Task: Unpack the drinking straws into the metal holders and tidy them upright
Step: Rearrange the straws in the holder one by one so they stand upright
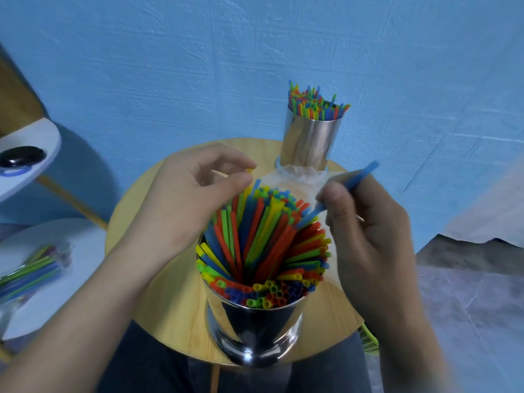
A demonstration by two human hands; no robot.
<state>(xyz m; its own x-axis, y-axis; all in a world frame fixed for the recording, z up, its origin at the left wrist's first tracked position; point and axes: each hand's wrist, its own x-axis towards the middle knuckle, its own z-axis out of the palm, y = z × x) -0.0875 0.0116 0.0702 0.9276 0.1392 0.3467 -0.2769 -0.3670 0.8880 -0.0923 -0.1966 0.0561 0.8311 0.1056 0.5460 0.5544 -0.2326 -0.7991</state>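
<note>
Mostly done, it seems: the near holder (255, 330) at 6 o'clock on the desk (175, 279) is crammed with straws (263, 245), many still splayed, and the far holder (309, 140) at 12 o'clock stands filled. The left hand (192, 188) has its grip pinched on a yellow straw (249, 170). The right hand (365, 222) pinches a blue straw (365, 173) slanting into the bunch. An emptied wrapper (300, 174) lies between the holders. A packet of straws (31, 268) at 9 o'clock, on a side table (71, 242), looks unopened.

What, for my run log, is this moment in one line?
left hand: pinches yellow straw; right hand: holds blue straw; near holder: straws splayed; far holder: filled
</note>
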